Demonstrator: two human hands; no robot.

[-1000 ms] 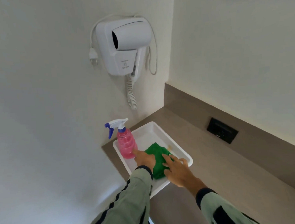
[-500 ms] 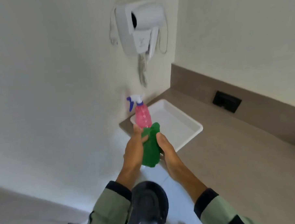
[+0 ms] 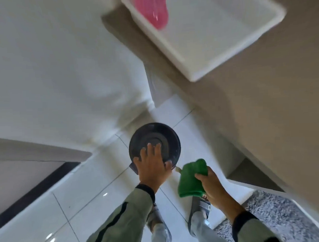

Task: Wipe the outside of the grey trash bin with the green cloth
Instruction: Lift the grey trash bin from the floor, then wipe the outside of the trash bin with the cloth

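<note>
The grey trash bin [image 3: 155, 137] stands on the white tiled floor below me, seen from above, its round dark lid facing up. My left hand [image 3: 152, 167] lies on the near side of the lid, fingers spread over it and thumb at the rim. My right hand [image 3: 211, 182] holds the bunched green cloth [image 3: 191, 178] just right of the bin and a little apart from it. The bin's side walls are mostly hidden under the lid and my left hand.
A brown counter [image 3: 254, 98] runs along the right, with a white tray [image 3: 215, 32] holding a pink spray bottle [image 3: 153, 9] at its corner. White wall to the left. A grey shaggy mat [image 3: 279, 214] lies at lower right. My sandalled feet [image 3: 201, 208] stand just behind the bin.
The view has swung down from the counter to the floor. Both hands came down with the cloth; the left hand let go of it and settled on the bin's lid.
</note>
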